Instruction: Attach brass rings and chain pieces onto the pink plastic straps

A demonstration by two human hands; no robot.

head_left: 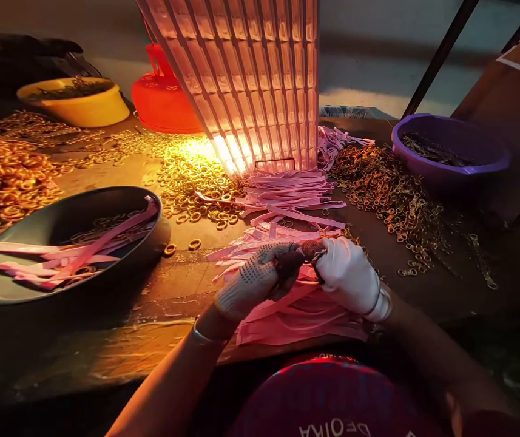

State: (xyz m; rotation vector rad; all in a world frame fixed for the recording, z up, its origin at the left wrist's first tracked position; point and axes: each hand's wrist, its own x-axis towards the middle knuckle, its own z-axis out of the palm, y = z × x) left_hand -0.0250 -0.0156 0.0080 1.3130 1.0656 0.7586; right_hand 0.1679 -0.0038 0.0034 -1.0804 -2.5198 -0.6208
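Here's the desk (168, 315), pink straps (305, 321) fanned across lower centre, heaped clasps (396, 200) right of centre. Over the straps, left hand (256, 274) and right hand (348, 273) meet, fingers curled; grip hidden, can't tell. Looks like close two-handed handling, calling for steadiness next.

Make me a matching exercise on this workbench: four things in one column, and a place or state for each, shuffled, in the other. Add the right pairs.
Things
1. Left hand
2. Yellow basin
3. Right hand
4. Pile of pink straps

Places and states
A. Left of the red container
B. Glove showing plain white
C. On the table, below both hands
D. Glove showing dark dots

Pairs: 1-D, 2-A, 3-B, 4-C
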